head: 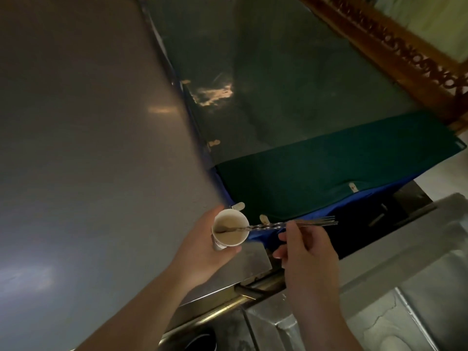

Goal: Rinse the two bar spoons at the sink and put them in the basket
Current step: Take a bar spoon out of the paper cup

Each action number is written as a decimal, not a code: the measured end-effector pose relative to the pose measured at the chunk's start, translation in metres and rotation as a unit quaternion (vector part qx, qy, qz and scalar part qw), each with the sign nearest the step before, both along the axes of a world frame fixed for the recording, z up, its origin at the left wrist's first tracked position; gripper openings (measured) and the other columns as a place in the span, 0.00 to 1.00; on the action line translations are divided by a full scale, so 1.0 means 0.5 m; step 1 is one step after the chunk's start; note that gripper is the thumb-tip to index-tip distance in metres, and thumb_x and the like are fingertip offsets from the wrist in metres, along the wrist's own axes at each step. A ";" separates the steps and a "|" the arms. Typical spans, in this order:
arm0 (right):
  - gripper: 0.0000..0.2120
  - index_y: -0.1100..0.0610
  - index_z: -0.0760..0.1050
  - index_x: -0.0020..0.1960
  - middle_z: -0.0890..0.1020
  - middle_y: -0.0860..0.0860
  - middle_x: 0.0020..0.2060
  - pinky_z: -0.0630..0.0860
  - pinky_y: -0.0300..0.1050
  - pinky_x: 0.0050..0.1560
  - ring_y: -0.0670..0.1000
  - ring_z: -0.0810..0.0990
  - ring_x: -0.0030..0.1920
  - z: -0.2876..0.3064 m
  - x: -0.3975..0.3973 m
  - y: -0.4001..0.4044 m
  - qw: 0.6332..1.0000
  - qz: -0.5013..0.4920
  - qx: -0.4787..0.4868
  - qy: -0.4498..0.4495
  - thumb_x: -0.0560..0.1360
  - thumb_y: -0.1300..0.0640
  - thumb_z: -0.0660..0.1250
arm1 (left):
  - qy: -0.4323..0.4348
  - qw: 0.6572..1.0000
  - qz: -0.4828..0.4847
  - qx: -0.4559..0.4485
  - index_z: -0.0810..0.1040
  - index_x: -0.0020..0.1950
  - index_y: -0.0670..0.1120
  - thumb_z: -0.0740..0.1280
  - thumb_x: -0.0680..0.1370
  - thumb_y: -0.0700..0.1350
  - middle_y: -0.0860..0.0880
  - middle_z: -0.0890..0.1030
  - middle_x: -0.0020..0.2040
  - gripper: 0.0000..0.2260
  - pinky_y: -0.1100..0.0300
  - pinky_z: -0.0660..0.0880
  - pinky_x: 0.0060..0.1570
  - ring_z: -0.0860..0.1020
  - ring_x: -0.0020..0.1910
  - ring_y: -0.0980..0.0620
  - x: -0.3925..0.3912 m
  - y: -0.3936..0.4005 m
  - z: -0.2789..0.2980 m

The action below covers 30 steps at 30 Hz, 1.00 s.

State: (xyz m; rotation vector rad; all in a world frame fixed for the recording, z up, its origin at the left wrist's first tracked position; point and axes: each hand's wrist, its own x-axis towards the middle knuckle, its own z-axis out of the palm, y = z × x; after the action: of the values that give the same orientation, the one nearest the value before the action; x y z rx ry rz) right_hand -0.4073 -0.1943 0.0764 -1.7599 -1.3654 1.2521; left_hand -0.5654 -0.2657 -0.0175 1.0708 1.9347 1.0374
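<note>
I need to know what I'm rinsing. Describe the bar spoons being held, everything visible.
The bar spoons are thin, shiny metal with twisted stems. They lie nearly level, bowl ends down inside a pale paper cup with brownish residue, forked ends pointing right. They seem to be two stems side by side, though blur makes that uncertain. The right hand pinches the stems; the left hand grips the cup.

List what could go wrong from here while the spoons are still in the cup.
1. The cup sits tilted in the left hand, so any liquid left inside might spill as the spoons come out.
2. The right hand pinches both spoons mid-handle; one could slip and drop toward the sink.
</note>
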 end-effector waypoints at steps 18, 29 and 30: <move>0.09 0.48 0.79 0.43 0.84 0.44 0.35 0.77 0.44 0.37 0.42 0.82 0.33 0.014 0.009 0.005 0.995 0.093 0.010 -0.034 0.80 0.51 0.62 | 0.020 1.000 0.004 0.007 0.68 0.63 0.67 0.75 0.65 0.64 0.69 0.75 0.55 0.30 0.72 0.73 0.45 0.74 0.56 0.69 -0.004 0.003 -0.008; 0.10 0.57 0.80 0.43 0.86 0.55 0.33 0.74 0.44 0.30 0.49 0.81 0.28 0.027 0.044 0.004 0.989 -0.043 -0.040 0.136 0.80 0.61 0.62 | 0.014 1.000 0.002 -0.002 0.66 0.64 0.68 0.76 0.64 0.61 0.66 0.75 0.56 0.32 0.71 0.75 0.45 0.73 0.56 0.69 -0.004 0.003 -0.003; 0.09 0.58 0.79 0.44 0.85 0.56 0.33 0.74 0.46 0.31 0.50 0.81 0.27 0.030 0.050 0.003 0.986 -0.054 -0.040 0.153 0.80 0.62 0.62 | 0.009 1.000 0.003 -0.002 0.65 0.63 0.69 0.77 0.65 0.61 0.66 0.75 0.56 0.31 0.71 0.75 0.45 0.73 0.56 0.70 -0.003 0.003 0.000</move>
State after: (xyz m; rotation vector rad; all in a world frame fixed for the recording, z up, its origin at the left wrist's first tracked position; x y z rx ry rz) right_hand -0.3821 -0.1930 0.0912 -1.5910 -1.0459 1.4641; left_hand -0.5667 -0.2642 -0.0177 1.0767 1.9550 1.0309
